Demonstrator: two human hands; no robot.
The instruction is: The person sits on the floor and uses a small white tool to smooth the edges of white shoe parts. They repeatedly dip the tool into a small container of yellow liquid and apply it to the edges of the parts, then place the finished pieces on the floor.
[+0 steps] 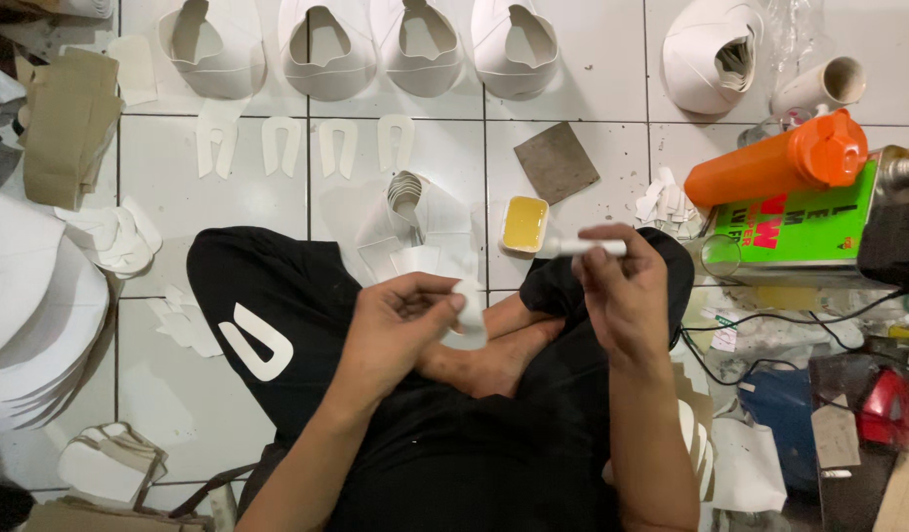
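I sit cross-legged on a white tiled floor in black clothes. My left hand [400,325] pinches a small white cut piece [470,313] above my lap. My right hand [622,286] grips a white brush handle [584,247] that points left toward a small tub of yellow glue [524,224] on the floor. The brush tip lies at the tub's right edge. The two hands are a short way apart.
Several white shoe uppers [321,49] and white U-shaped pieces [338,146] lie in rows ahead. An orange bottle [774,163] rests on a green tin [804,227] at right. White stacks [26,315] sit left, a brown square [556,161] ahead, and cables and clutter at right.
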